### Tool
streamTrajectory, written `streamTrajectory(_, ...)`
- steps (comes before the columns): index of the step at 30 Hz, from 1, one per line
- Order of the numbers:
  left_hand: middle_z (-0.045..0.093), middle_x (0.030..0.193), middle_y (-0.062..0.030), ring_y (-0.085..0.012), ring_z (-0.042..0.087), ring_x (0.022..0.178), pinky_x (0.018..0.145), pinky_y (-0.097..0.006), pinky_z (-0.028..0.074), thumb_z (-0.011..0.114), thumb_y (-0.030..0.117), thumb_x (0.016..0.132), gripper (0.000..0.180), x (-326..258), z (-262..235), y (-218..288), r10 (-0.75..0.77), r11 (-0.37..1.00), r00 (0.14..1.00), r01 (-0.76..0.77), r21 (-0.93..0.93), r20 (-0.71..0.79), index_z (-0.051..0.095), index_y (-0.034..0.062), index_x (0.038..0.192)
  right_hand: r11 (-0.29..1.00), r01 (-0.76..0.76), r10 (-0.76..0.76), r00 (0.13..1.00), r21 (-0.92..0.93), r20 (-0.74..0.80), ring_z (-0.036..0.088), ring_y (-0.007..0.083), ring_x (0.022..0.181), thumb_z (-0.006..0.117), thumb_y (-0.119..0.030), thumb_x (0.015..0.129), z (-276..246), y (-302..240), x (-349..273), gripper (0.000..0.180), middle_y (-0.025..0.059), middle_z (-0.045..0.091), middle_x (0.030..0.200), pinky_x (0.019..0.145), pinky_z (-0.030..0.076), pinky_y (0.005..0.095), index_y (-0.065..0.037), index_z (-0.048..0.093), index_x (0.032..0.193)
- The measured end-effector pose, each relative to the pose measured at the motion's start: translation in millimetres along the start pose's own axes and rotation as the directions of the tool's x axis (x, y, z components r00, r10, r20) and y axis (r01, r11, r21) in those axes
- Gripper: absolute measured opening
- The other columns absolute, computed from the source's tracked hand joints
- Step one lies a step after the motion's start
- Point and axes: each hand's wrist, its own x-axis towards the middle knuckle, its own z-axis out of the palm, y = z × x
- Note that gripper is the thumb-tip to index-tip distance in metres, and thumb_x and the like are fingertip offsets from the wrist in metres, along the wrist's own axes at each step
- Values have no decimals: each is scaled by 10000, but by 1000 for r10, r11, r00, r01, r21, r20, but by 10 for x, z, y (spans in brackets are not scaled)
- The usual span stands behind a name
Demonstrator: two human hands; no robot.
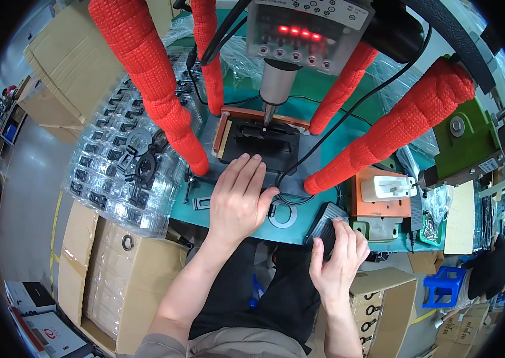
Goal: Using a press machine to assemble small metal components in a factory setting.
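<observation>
My left hand [237, 197] lies flat, fingers stretched together and thumb apart, with its fingertips at the front edge of a black fixture [264, 143] framed by reddish-brown bars. A metal spindle tip [270, 112] of the bench machine points down over that fixture. My right hand [339, 262] is by the table's front edge, thumb and fingers apart. Its fingertips reach the near right side of a black ribbed block [326, 222]; whether they touch it I cannot tell. Between the hands lies a pale flat ring [282, 215], next to a small grey slotted plate [202, 203].
Red-wrapped posts [360, 158] surround the fixture, beneath a control box [306, 36] with lit red digits. Clear trays of black parts [127, 155] are stacked at left. Open cartons [139, 280] flank my legs. A white plug [386, 188] sits on an orange block at right.
</observation>
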Motion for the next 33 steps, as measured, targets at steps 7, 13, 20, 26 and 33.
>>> streamTrajectory(7,707,1274,-166,-343,658,1212,1059,-437,521,737,300,914,418,-23,13,-6,7,1000,1000,-7,-2,0,717,-51,1140,994,76,-68,993,81,-100,540,333,1204,679,-137,879,-66,44,-76,483,126,629,1365,1049,372,436,-30,604,1344)
streamTrajectory(13,709,1270,-166,-341,659,1217,1056,-438,522,741,296,914,413,-20,-11,-5,30,1000,999,-30,-10,12,715,-52,1136,966,189,-149,963,174,-223,582,316,1177,662,-75,838,83,241,-613,454,114,668,1314,1047,385,432,-31,621,1289)
streamTrajectory(20,709,1269,-165,-337,662,1214,1053,-437,524,743,289,915,405,-17,4,-9,34,999,999,-33,-9,20,715,-51,1134,947,161,-138,985,278,-99,650,258,1032,652,16,788,345,486,-1358,417,98,725,1188,1014,409,413,-50,662,1200)
streamTrajectory(26,710,1259,-163,-334,670,1198,1045,-434,528,742,284,916,396,-23,8,1,27,1000,1000,-26,-9,14,716,-48,1129,890,1,-46,995,457,86,655,259,941,603,110,806,599,569,-1676,441,128,714,1135,953,472,385,3,645,1232)
streamTrajectory(33,723,1221,-152,-316,677,1184,1024,-414,536,753,241,904,353,-8,-7,14,18,1000,1000,-18,-15,5,722,-40,1115,797,-247,144,964,552,224,643,252,884,573,123,847,726,572,-1693,400,139,696,1052,838,514,321,33,647,1230)
